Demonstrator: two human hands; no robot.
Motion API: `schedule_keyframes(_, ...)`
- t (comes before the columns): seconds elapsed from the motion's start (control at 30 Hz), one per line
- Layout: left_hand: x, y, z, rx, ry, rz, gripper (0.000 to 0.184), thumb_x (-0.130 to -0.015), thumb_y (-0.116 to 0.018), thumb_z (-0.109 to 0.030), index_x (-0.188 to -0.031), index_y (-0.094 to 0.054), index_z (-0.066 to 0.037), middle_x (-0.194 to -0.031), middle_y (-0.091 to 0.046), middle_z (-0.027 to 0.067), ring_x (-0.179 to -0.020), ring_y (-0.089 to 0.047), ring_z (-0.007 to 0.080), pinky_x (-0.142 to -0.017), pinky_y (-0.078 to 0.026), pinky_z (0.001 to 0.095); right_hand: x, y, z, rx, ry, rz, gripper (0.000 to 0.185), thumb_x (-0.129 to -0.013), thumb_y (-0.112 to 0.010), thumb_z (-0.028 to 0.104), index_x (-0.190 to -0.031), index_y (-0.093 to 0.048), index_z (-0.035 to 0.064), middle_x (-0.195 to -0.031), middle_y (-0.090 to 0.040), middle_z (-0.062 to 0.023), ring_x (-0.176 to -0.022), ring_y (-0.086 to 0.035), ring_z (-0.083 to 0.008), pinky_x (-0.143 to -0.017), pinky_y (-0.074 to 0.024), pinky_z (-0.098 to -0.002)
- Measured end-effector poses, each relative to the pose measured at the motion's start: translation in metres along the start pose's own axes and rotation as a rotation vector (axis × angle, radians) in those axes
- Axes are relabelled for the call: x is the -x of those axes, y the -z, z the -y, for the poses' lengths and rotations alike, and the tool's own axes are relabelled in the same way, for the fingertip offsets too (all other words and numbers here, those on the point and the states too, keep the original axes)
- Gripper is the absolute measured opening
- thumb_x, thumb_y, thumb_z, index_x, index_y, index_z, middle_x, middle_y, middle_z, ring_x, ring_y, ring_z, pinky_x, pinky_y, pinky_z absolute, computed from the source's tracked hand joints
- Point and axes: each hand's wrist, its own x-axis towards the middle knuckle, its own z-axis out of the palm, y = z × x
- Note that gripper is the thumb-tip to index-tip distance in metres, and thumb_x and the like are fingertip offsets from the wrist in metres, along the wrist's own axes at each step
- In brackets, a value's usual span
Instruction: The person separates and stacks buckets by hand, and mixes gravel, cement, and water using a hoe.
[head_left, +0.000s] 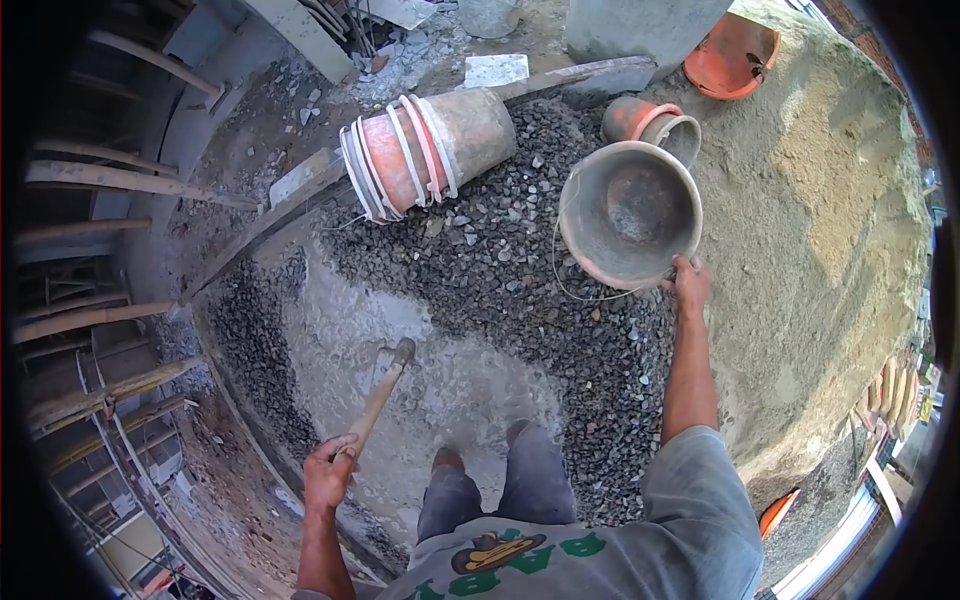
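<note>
Holding probably stiff, light bucket [632, 212] over gravel [490, 250] by near rim in clamped fingers of right hand [690, 285], and likely head-heavy hoe [378, 403] by shaft in wrapped fingers of left hand [330, 475], with rim best for bucket, lower shaft for hoe.

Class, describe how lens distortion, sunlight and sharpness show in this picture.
Head view: black corners and strong bowing towards the edges suggest a wide lens; head view: sunlight and shadow patch the sand pile; head view: the bucket in the right hand looks fairly sharp.
</note>
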Motion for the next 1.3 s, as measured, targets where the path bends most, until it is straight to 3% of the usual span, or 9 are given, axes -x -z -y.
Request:
schedule_keyframes(0.17,0.005,0.0,-0.004,-0.012,0.009,-0.052,0.026,-0.083,-0.058,-0.015,-0.106,-0.068,-0.009,-0.067,-0.061,0.0048,-0.052,-0.055,0.0093,-0.046,-0.045,0.0241,-0.075,-0.002,-0.024,-0.161,-0.218,-0.197,0.033,-0.08,-0.06,0.019,-0.105,-0.06,-0.0029,-0.094,-0.062,-0.0125,-0.079,-0.063,-0.0214,-0.056,-0.0563,-0.0307)
schedule_keyframes(0.3,0.013,-0.003,-0.004,-0.017,0.02,-0.088,0.026,-0.083,-0.06,-0.017,-0.106,-0.068,-0.01,-0.066,-0.061,0.0034,-0.051,-0.055,0.009,-0.048,-0.045,0.0247,-0.127,-0.039,-0.092,-0.312,-0.304,-0.069,0.051,-0.084,-0.059,0.032,-0.117,-0.054,-0.0067,-0.119,-0.055,-0.0236,-0.108,-0.057,-0.0321,-0.086,-0.0497,-0.0419)
schedule_keyframes(0.47,0.013,0.002,0.003,-0.107,0.013,-0.115,0.026,-0.08,-0.062,-0.021,-0.105,-0.068,-0.013,-0.073,-0.067,0.0068,-0.055,-0.06,0.0143,-0.058,-0.049,0.0287,-0.069,-0.166,-0.097,0.658,0.264,0.069,0.069,-0.081,-0.061,0.039,-0.126,-0.043,-0.0106,-0.116,-0.057,-0.0284,-0.112,-0.053,-0.0378,-0.096,-0.0386,-0.0408)
schedule_keyframes(0.57,0.012,0.0,0.007,-0.122,-0.074,-0.137,0.026,-0.082,-0.061,-0.018,-0.106,-0.067,-0.01,-0.071,-0.064,0.0047,-0.054,-0.056,0.0092,-0.05,-0.045,0.0255,0.029,-0.263,-0.034,0.606,0.445,0.374,0.063,-0.079,-0.064,0.04,-0.122,-0.049,-0.0046,-0.113,-0.056,-0.0298,-0.108,-0.053,-0.0411,-0.094,-0.0404,-0.0431)
schedule_keyframes(0.73,0.015,-0.002,0.003,-0.289,-0.203,-0.234,0.027,-0.079,-0.064,-0.02,-0.104,-0.067,-0.014,-0.085,-0.069,0.0087,-0.064,-0.065,0.0225,-0.059,-0.051,0.0321,0.117,-0.423,0.03,0.536,0.921,0.453,0.075,-0.076,-0.066,0.045,-0.128,-0.043,-0.0045,-0.122,-0.048,-0.0289,-0.117,-0.044,-0.0417,-0.099,-0.0361,-0.0454)
schedule_keyframes(0.9,0.016,-0.002,0.007,-0.321,-0.174,-0.228,0.025,-0.076,-0.065,-0.024,-0.101,-0.067,-0.017,-0.087,-0.069,0.0071,-0.068,-0.066,0.0282,-0.062,-0.052,0.0364,0.168,-0.525,0.064,0.716,1.135,0.226,0.088,-0.073,-0.068,0.051,-0.136,-0.034,0.0007,-0.133,-0.039,-0.0262,-0.127,-0.033,-0.0396,-0.102,-0.0299,-0.0499)
schedule_keyframes(1.0,0.019,0.0,0.0,-0.316,-0.166,-0.212,0.025,-0.076,-0.065,-0.023,-0.1,-0.067,-0.017,-0.086,-0.069,0.0077,-0.068,-0.066,0.0287,-0.061,-0.052,0.0361,0.183,-0.537,0.068,0.876,0.927,0.199,0.09,-0.073,-0.069,0.047,-0.143,-0.025,0.0106,-0.145,-0.024,-0.0229,-0.135,-0.02,-0.0425,-0.102,-0.0261,-0.0567)
schedule_keyframes(1.13,0.022,-0.001,0.004,-0.273,-0.193,-0.249,0.025,-0.075,-0.066,-0.02,-0.099,-0.067,-0.014,-0.086,-0.069,0.0088,-0.069,-0.066,0.0292,-0.062,-0.052,0.035,0.168,-0.518,0.069,0.911,1.053,0.168,0.085,-0.072,-0.069,0.035,-0.143,-0.027,0.0127,-0.146,-0.024,-0.0197,-0.136,-0.019,-0.0406,-0.101,-0.0273,-0.0551)
schedule_keyframes(1.3,0.018,-0.003,0.009,-0.216,-0.195,-0.26,0.023,-0.074,-0.065,-0.02,-0.096,-0.067,-0.013,-0.085,-0.069,0.0099,-0.068,-0.067,0.0294,-0.063,-0.053,0.0364,0.131,-0.454,0.07,0.815,1.042,0.098,0.098,-0.063,-0.07,0.044,-0.143,-0.025,0.0107,-0.146,-0.021,-0.0232,-0.136,-0.017,-0.0382,-0.105,-0.0201,-0.0533)
